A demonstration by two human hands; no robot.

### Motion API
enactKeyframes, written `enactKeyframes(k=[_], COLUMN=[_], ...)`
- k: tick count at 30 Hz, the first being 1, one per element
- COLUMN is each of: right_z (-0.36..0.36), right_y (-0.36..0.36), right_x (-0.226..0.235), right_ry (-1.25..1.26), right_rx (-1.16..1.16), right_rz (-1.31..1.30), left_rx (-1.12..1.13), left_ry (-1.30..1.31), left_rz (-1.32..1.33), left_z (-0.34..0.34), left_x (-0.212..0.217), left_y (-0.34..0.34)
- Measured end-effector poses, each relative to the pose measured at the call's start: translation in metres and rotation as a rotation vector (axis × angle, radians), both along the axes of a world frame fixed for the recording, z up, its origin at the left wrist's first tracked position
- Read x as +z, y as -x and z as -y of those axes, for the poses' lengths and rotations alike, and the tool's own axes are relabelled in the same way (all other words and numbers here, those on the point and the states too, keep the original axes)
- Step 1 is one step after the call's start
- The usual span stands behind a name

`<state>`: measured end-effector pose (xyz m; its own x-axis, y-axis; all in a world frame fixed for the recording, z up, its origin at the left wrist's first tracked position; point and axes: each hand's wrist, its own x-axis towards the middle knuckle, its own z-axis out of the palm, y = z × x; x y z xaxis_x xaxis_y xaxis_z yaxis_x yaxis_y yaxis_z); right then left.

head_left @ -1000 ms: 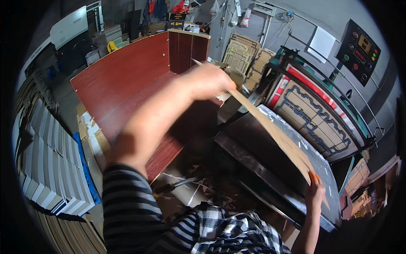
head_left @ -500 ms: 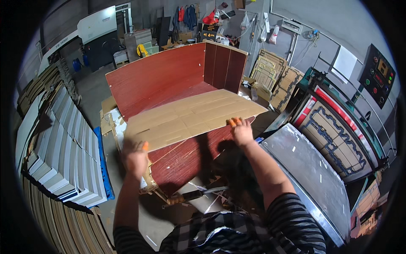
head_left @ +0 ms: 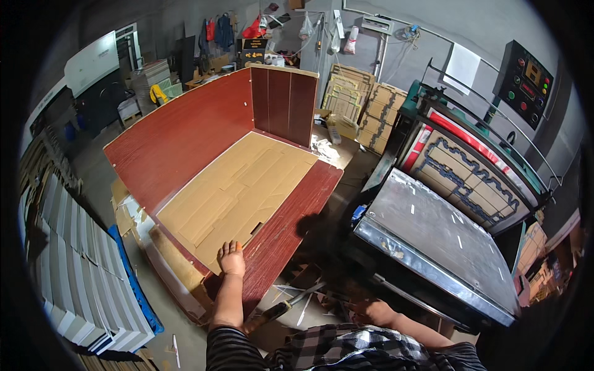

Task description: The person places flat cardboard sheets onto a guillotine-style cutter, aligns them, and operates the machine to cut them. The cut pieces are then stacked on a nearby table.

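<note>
A large die-cut brown cardboard sheet [head_left: 241,185] lies flat on a red-brown board table [head_left: 291,216], pushed into the corner of two upright red-brown boards [head_left: 179,133]. My left hand [head_left: 232,258] rests flat on the sheet's near edge, fingers spread and orange-tipped, holding nothing. My right hand [head_left: 373,311] hangs low near my body, beside the front of the press. It is blurred, and its fingers cannot be made out.
A die-cutting press stands at the right, with a flat metal plate [head_left: 433,232] and a tilted die board [head_left: 470,176]. Stacks of grey-white sheets [head_left: 68,266] line the left. Cardboard bundles [head_left: 365,105] lean at the back. Scraps [head_left: 297,290] litter the floor.
Both hands carried the cardboard sheet from the press side over to the red-brown table and laid it flat. My right hand has let go and dropped back; my left hand stays on the edge.
</note>
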<state>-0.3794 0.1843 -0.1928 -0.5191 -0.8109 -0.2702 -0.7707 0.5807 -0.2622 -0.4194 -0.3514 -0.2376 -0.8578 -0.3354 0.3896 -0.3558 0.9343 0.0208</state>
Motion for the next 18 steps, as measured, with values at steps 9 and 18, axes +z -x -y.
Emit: enactKeyframes(k=[9, 18], right_z=[-0.088, -0.162], right_y=[-0.081, -0.107], right_x=[0.01, 0.235], right_ry=[-0.423, 0.234], right_rx=[-0.383, -0.962], right_rz=[0.264, -0.323], left_rx=[-0.029, -0.173], left_ry=[-0.3, -0.518], left_rz=[0.018, -0.015], left_z=[0.027, -0.019], left_x=[0.005, 0.067], left_y=[0.03, 0.071])
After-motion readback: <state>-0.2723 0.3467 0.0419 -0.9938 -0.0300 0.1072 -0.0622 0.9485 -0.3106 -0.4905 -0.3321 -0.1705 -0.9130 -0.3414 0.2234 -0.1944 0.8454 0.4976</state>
